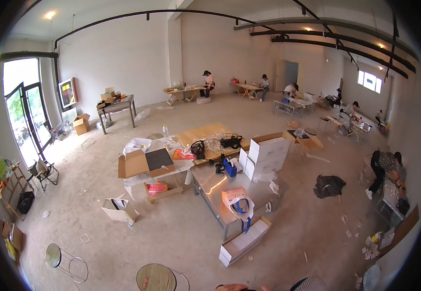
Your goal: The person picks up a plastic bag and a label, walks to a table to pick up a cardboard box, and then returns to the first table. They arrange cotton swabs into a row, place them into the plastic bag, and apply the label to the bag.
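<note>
Hands [232,287] barely visible at lower edge; cannot tell grip state. Nearby: round stool [157,278], white box [249,245] beside metal worktop [205,177]

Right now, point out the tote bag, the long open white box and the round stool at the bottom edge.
Tote bag [230,195]: head view, upper orange side.
Long open white box [243,249]: head view, near side wall.
Round stool [156,278]: head view, seat top.

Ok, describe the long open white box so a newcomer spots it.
Find the metal table, centre. At its near end, below the bag with blue straps, sits the long white box. Its open top sets it apart from the white boxes on the table.
</note>
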Motion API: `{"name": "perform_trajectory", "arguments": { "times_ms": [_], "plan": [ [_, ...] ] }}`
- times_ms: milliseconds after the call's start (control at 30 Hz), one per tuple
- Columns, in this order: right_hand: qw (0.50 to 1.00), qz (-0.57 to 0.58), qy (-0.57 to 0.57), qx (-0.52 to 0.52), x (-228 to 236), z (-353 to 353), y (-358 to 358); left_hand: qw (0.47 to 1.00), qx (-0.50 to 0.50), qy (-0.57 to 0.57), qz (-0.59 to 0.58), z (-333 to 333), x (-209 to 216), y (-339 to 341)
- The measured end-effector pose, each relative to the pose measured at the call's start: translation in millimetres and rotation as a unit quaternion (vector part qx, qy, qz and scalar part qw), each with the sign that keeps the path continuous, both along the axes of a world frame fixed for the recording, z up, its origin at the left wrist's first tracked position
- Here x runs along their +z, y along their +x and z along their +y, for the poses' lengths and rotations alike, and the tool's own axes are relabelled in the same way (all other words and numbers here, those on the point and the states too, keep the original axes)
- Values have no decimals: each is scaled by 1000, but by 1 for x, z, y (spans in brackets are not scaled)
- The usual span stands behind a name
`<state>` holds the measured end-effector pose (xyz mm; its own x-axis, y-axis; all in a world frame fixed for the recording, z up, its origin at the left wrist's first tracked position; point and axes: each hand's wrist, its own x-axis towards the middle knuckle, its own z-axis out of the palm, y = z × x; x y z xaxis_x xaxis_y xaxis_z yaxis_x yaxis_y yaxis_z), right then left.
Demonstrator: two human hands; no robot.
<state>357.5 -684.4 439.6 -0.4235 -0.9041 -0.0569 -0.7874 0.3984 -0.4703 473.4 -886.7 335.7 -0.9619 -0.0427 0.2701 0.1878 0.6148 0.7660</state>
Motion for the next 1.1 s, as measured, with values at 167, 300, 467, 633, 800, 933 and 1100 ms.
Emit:
{"name": "perform_trajectory", "arguments": {
  "times_ms": [167,300,467,633,800,933,1100],
  "plan": [
    [971,85,-208,87,8,-6,-1,999,22,37,-6,2,-6,1],
    [1000,-2,-15,3,2,0,3,1000,-9,-8,26,-3,-5,1],
    [978,30,-194,71,-18,-2,2,1000,-1,17,9,-4,-11,1],
    [998,-30,-52,1,3,-5,6,1000,-18,-5,-2,-5,-10,3],
    [998,-21,-47,25,-25,2,0,999,-26,-23,-1,-5,-10,-2],
    [995,-38,-86,22,-5,-1,4,999,-29,-36,26,-6,-20,-1],
    [998,-46,-29,31,-27,4,1,999,-16,-39,11,-7,-17,1]
  ]
}}
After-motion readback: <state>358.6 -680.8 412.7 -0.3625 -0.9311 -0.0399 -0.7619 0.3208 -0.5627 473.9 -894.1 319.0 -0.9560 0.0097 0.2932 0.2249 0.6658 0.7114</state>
